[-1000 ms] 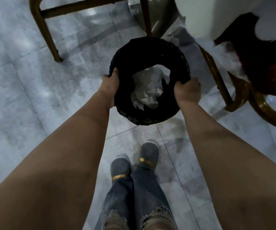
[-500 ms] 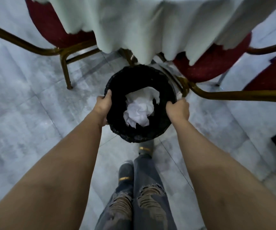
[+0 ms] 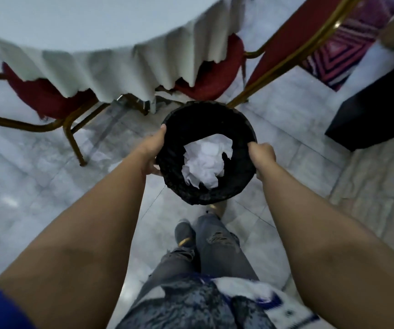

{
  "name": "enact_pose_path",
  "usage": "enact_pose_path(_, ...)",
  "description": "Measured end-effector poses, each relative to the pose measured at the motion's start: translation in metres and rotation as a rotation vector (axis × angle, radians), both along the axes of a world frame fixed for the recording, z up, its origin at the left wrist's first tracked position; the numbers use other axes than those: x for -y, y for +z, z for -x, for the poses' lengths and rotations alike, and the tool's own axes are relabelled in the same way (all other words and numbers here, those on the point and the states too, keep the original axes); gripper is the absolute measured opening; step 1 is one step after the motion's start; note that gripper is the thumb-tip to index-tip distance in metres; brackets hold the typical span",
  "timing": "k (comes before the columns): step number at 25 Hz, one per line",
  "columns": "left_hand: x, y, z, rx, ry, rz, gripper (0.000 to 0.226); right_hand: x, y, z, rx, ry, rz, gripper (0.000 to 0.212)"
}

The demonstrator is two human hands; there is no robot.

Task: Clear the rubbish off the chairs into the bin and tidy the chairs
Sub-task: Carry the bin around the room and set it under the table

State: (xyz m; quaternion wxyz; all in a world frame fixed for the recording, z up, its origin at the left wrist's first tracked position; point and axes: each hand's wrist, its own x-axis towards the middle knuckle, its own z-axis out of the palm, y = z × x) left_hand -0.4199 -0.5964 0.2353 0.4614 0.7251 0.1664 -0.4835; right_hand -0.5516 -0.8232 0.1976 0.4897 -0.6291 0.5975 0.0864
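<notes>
1. Grey floor tiles (image 3: pixel 37 186) lie under the black bin (image 3: pixel 205 117), which I hold up in the air.
2. Red chairs (image 3: pixel 215 74) and a white tablecloth (image 3: pixel 96 55) sit just past the bin.
3. I should carry the bin level so the white paper (image 3: pixel 205 162) inside cannot fall out.
4. My left hand (image 3: pixel 152 153) and right hand (image 3: pixel 261 157) grip its two sides, curled tight on the rim.
</notes>
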Motion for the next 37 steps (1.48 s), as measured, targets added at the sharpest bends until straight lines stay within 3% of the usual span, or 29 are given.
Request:
enact_pose_path(11, 0.206, 0.044, 0.074, -0.018, -0.314, 0.053, 0.073, 0.163, 0.036, 0.136, 0.091, -0.314, -0.065, 0.044)
enact_pose_path(20, 0.416, 0.060, 0.119, -0.047, -0.402, 0.108, 0.073, 0.353, 0.060, 0.199, 0.134, -0.388, -0.035, 0.032)
enact_pose_path(29, 0.576, 0.065, 0.070, -0.034, -0.314, 0.074, 0.066, 0.526, 0.039, 0.134, 0.078, -0.299, 0.020, 0.040)
enact_pose_path(37, 0.741, 0.092, -0.056, -0.114, -0.193, 0.048, 0.066, 0.687, 0.036, -0.017, 0.036, -0.225, 0.029, 0.049)
